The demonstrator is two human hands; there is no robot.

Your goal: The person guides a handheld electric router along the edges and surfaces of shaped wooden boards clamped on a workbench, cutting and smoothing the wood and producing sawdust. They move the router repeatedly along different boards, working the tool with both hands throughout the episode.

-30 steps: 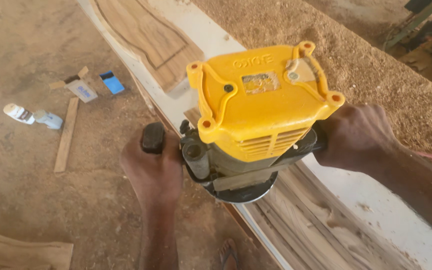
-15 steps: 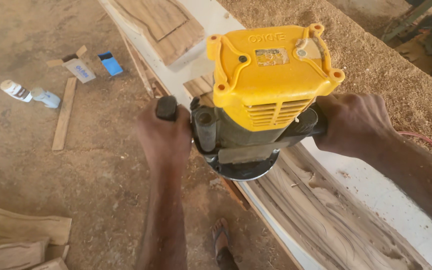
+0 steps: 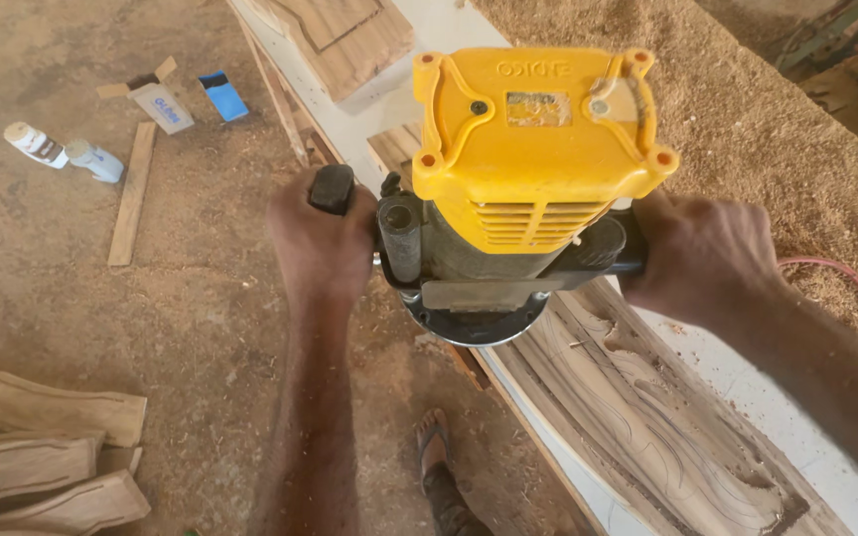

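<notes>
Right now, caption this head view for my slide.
Both hands, left and right, grip a yellow router on a carved wooden panel.

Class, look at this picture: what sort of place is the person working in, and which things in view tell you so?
Most likely a woodworking shop with a dirt floor. Both hands grip a yellow router over a carved wooden panel, sawdust lies heaped alongside, and shaped wooden pieces lie stacked on the ground.
</notes>
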